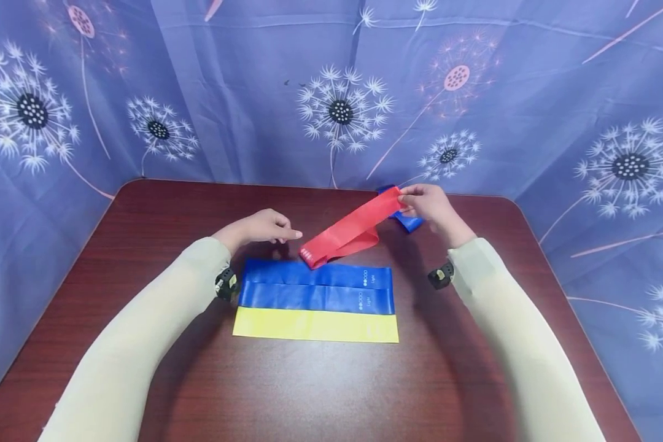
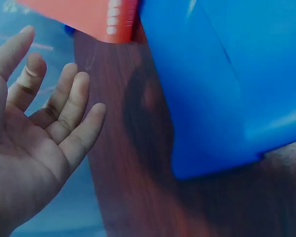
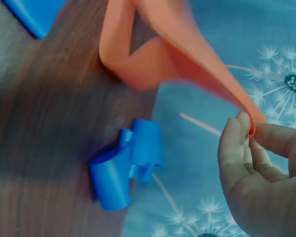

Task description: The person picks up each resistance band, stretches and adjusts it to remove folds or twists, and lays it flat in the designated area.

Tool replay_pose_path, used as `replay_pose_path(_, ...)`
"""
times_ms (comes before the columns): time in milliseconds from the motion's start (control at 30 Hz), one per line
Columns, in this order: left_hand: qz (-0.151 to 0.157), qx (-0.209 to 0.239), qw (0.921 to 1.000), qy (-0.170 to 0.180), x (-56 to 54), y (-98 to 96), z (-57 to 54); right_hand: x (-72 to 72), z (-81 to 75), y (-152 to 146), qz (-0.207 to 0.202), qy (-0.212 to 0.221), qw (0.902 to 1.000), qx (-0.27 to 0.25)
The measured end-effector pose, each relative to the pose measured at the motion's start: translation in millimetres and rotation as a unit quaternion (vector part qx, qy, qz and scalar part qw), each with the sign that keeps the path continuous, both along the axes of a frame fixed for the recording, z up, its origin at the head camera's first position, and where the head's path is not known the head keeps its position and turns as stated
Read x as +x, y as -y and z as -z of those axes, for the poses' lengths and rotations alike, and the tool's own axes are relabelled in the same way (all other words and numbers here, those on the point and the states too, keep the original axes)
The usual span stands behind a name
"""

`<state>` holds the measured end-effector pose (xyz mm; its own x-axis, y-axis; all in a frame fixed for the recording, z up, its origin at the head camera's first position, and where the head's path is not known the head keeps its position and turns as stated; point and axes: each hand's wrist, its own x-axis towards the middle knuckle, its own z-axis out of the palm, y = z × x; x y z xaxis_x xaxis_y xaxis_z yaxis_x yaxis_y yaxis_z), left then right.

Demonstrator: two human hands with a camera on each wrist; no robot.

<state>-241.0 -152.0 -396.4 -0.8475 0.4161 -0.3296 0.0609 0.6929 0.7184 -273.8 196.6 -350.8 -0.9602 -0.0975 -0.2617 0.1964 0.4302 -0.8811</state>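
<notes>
My right hand (image 1: 432,207) pinches one end of a red resistance band (image 1: 350,222) between thumb and fingers, raised over the back of the table. The band slants down to the left, and its lower end, with white marks, sits close by the flat bands. Behind that end, its looped underside hangs loose. My left hand (image 1: 261,226) is just left of the lower end; its fingers are loosely spread and hold nothing in the left wrist view. Two flat blue resistance bands (image 1: 301,297), marked "Light", lie in front, one overlapping the other. Along their near edge runs a yellow resistance band (image 1: 309,325).
Another blue band (image 3: 113,180) lies loosely folded near the table's back edge, partly behind the red band and right hand in the head view. The dark wooden table (image 1: 309,393) meets a blue curtain (image 1: 254,110) with dandelion prints at the back and sides.
</notes>
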Motion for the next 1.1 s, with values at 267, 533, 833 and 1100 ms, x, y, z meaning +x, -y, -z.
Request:
replay_pose_path(267,-0.008,-0.033,0.9987,-0.037,-1.8,-14.5,18.5,3.3,6.9,-3.2,-0.025,0.02,0.9993,0.021)
replay_pose_path(533,0.018,-0.051,0.9979,-0.036,-2.2,-46.8,23.3,4.1,10.0,-6.4,-0.025,0.019,0.9988,0.037)
replay_pose_path(833,0.015,-0.047,0.9986,0.02,-1.2,-57.0,23.9,3.6,12.0,-12.3,-0.022,0.02,0.999,0.034)
replay_pose_path(1100,-0.001,-0.043,0.9986,0.029,-1.1,-55.8,25.9,3.0,10.3,-11.9,-0.018,0.02,0.9992,0.028)
